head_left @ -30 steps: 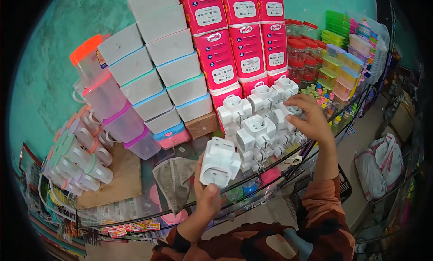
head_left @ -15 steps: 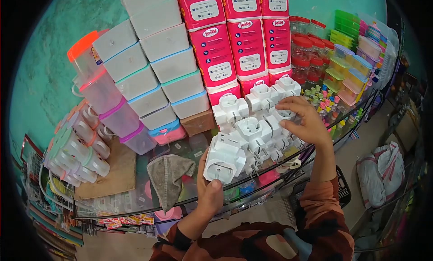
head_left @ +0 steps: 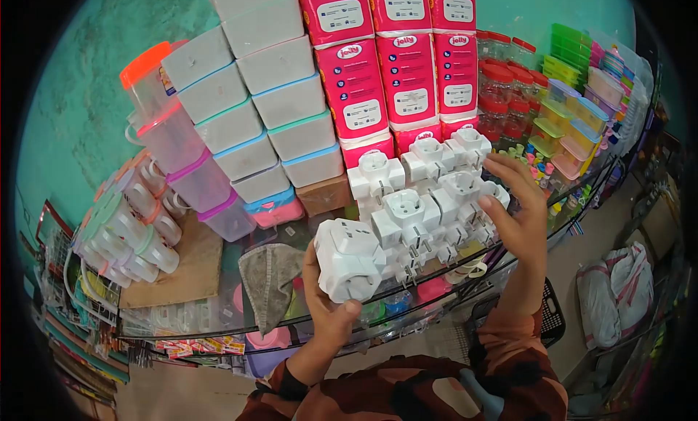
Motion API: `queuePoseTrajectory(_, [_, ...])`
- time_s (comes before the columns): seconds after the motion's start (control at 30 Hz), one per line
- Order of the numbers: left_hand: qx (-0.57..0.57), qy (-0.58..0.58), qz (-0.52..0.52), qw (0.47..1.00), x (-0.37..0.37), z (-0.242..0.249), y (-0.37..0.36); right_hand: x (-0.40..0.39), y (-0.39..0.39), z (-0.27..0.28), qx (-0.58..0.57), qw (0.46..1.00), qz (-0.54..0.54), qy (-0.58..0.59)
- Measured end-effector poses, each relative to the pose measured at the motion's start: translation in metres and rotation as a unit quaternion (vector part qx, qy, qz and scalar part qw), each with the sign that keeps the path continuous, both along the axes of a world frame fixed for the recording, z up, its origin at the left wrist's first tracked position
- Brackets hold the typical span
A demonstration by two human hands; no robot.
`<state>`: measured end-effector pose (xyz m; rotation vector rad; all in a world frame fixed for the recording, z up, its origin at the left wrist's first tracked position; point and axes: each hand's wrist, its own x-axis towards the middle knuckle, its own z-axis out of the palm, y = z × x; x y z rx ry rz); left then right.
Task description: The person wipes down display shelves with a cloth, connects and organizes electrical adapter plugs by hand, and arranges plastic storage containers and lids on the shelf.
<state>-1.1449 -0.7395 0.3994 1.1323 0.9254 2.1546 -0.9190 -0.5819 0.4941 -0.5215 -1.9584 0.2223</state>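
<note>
My left hand (head_left: 331, 318) is wrapped round a white multi-socket plug adapter (head_left: 349, 259), tilted so that a round socket faces me. Beside it, rows of similar white plug adapters (head_left: 407, 209) are stacked on the glass counter, several with their metal pins pointing towards me. At the right end of these rows is my right hand (head_left: 522, 216), its thumb and fingers spread around the end adapter. A grey-brown cloth (head_left: 267, 284) lies left of my left hand and hangs at the counter's edge.
Behind the adapters rise pink "jolly" packs (head_left: 407, 83) and stacked white lidded boxes (head_left: 280, 101). Lidded pitchers (head_left: 185, 166) and mugs (head_left: 134, 235) stand left. Red-lidded jars (head_left: 502, 94) and coloured containers (head_left: 560, 119) are at right. A black basket (head_left: 551, 315) sits below the counter.
The adapter in my left hand has shifted slightly left and turned. My right hand has drawn back to the right, its fingers opening wider. The whole view has shifted slightly.
</note>
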Motion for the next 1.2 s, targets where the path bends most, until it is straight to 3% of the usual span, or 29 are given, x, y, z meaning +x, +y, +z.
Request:
queuePoseTrajectory(0.17, [0.02,0.043,0.081,0.996,0.005,0.004,-0.004,-0.015,-0.061,-0.013,0.032,0.994,0.082,0.06])
queuePoseTrajectory(0.23, [0.026,0.155,0.166,0.974,0.004,0.002,-0.006,-0.032,-0.087,-0.019,0.018,0.987,0.154,0.027])
queuePoseTrajectory(0.27, [0.03,0.157,0.168,0.973,0.003,0.002,-0.008,-0.04,-0.097,-0.022,0.004,0.983,0.185,0.003])
queuePoseTrajectory(0.33, [0.039,0.241,0.225,0.943,0.001,0.002,-0.014,-0.055,-0.11,-0.036,-0.027,0.978,0.206,0.029])
queuePoseTrajectory(0.4, [0.065,0.23,0.195,0.951,-0.002,0.002,-0.018,-0.062,-0.118,-0.048,-0.062,0.971,0.223,0.056])
queuePoseTrajectory(0.47, [0.081,0.008,0.03,0.996,0.001,0.01,-0.026,-0.066,-0.125,-0.053,-0.085,0.968,0.222,0.08])
queuePoseTrajectory(0.53, [0.048,-0.002,-0.002,0.999,-0.001,0.021,-0.033,-0.066,-0.128,-0.052,-0.065,0.974,0.204,0.075])
queuePoseTrajectory(0.6, [-0.014,-0.193,-0.162,0.967,-0.002,0.028,-0.04,-0.067,-0.133,-0.05,-0.048,0.979,0.187,0.063])
queuePoseTrajectory(0.67, [-0.039,-0.167,-0.197,0.965,-0.005,0.032,-0.043,-0.069,-0.137,-0.048,-0.035,0.985,0.157,0.058])
queuePoseTrajectory(0.77, [-0.074,-0.217,-0.357,0.905,-0.004,0.032,-0.051,-0.072,-0.143,-0.046,0.003,0.991,0.118,0.065])
queuePoseTrajectory(0.87, [-0.099,-0.185,-0.397,0.894,0.005,0.032,-0.056,-0.071,-0.15,-0.043,0.035,0.997,0.064,0.029])
queuePoseTrajectory(0.93, [-0.121,-0.186,-0.361,0.906,0.014,0.031,-0.059,-0.067,-0.152,-0.044,0.048,0.998,0.033,0.028])
queuePoseTrajectory(1.0, [-0.13,-0.115,-0.398,0.901,0.019,0.027,-0.058,-0.054,-0.153,-0.047,0.053,0.998,-0.006,0.017])
queuePoseTrajectory(1.2, [-0.171,-0.091,-0.497,0.846,0.032,0.01,-0.043,0.002,-0.141,-0.037,0.021,0.999,-0.035,-0.036])
